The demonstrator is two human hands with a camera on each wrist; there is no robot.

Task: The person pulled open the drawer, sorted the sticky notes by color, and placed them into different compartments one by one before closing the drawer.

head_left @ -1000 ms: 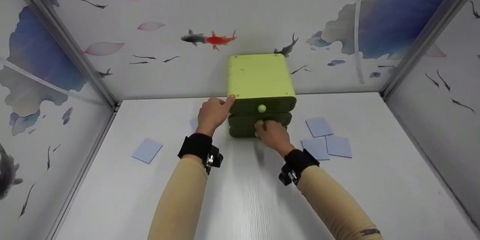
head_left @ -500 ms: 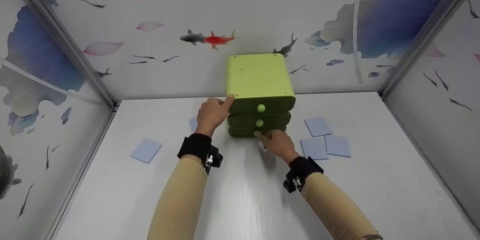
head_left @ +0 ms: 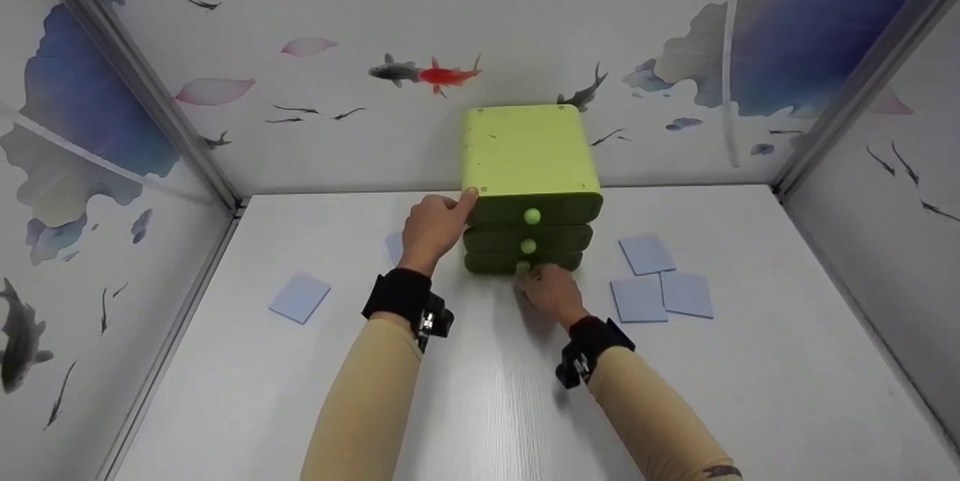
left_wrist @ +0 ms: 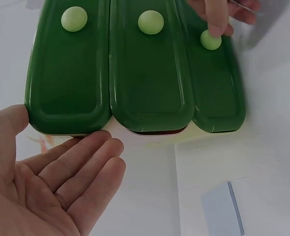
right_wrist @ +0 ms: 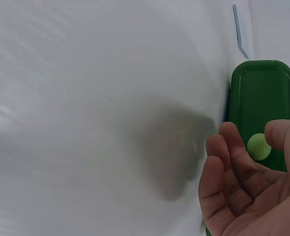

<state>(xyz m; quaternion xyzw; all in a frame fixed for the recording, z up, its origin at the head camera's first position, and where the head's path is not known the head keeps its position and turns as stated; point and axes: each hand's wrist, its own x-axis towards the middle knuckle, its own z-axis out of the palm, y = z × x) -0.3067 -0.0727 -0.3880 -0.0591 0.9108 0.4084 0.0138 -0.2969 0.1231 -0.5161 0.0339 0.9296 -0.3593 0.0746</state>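
A small green three-drawer cabinet [head_left: 531, 151] stands against the back wall, its dark green drawer fronts bearing light green round knobs. My left hand [head_left: 436, 228] rests at its upper left corner. In the left wrist view the thumb touches the top drawer's front edge, while the fairly straight fingers [left_wrist: 93, 164] lie along the cabinet's side. Low at the front, my right hand [head_left: 551, 292] holds the bottom knob [left_wrist: 211, 40] between thumb and curled fingers. The right wrist view shows the thumb right at this knob, with the fingers on its other side.
Three pale blue square cards [head_left: 639, 299] lie close together on the white table right of the cabinet. Left of it lie another card [head_left: 300, 298] and one [head_left: 394, 247] partly hidden by my left hand. Patterned panels [head_left: 525, 23] enclose the table's back and sides.
My right hand has gone from the middle knob down to the bottom knob, first beside it and now on it. My left hand stays at the cabinet's corner. The view shifts slightly.
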